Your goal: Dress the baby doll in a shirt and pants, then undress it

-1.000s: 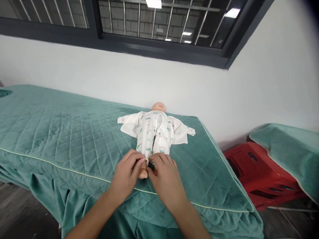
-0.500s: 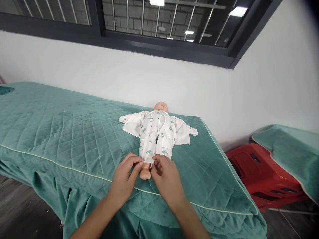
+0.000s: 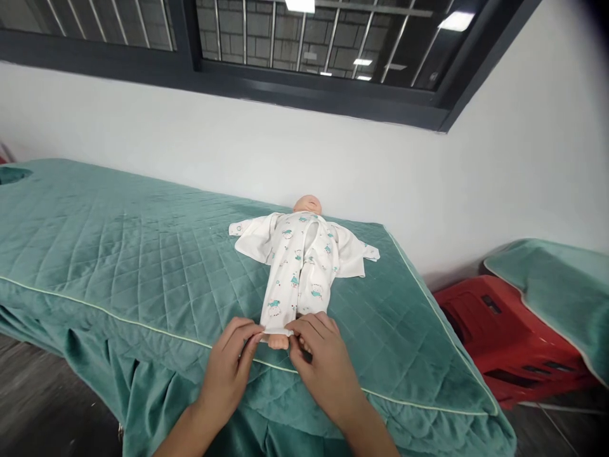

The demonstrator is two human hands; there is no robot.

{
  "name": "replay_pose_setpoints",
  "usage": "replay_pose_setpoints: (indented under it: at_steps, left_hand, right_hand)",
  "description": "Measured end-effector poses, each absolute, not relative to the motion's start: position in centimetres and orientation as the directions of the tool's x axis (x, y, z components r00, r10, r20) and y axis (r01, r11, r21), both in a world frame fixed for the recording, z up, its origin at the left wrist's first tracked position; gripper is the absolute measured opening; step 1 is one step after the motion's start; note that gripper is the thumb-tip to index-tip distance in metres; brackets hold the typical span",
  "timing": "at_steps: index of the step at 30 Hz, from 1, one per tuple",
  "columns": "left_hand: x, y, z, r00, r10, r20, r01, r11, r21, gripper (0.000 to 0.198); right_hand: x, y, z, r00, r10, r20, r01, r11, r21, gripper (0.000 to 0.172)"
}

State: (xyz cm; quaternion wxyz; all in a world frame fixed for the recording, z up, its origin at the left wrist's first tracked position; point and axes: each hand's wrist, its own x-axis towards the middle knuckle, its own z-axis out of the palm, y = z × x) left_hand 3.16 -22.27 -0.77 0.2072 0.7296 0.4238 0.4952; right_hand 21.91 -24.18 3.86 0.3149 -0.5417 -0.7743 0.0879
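A baby doll point(image 3: 308, 204) lies on its back on the green quilted bed, its head toward the wall. It is dressed in white baby clothes point(image 3: 285, 279) with a teal print, sleeves spread out to both sides. My left hand point(image 3: 231, 362) pinches the left edge of a trouser leg cuff. The cuff's right edge is between the fingers of my right hand point(image 3: 321, 362). Between the hands, the doll's foot point(image 3: 278, 342) pokes out of the cuff, only its front part showing. The other leg's end is hidden behind my right hand.
The bed's green quilted cover point(image 3: 143, 254) has pale piping along its edge and hangs down in front. Right of the bed stands a red plastic stool point(image 3: 504, 336), partly under a green cloth point(image 3: 556, 285). A white wall and a dark-framed barred window point(image 3: 314, 82) rise behind.
Both hands have moved toward me, drawing the trouser cuff down over the doll's ankle. Less of the foot shows now, and the trouser leg is stretched longer.
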Motion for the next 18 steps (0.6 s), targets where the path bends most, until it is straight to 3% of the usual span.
replay_pose_setpoints:
  at_steps: [8,13,18]
  left_hand:
    - [4.1,-22.5,-0.2,0.221,0.808,0.546,0.451,-0.581,0.677,0.018]
    - [5.0,-23.1,1.3,0.257,0.768,0.587,0.478,-0.629,0.614,0.018]
    - [7.2,-22.2,3.6,0.399,0.719,0.569,0.489,-0.692,0.531,0.018]
  right_hand:
    - [22.2,-25.4,3.9,-0.197,0.883,0.426,0.751,0.415,-0.514,0.025]
    - [24.0,-26.1,2.3,0.02,0.882,0.471,0.698,0.325,-0.638,0.027]
    - [24.9,-25.6,0.2,0.156,0.909,0.387,0.721,0.163,-0.673,0.031]
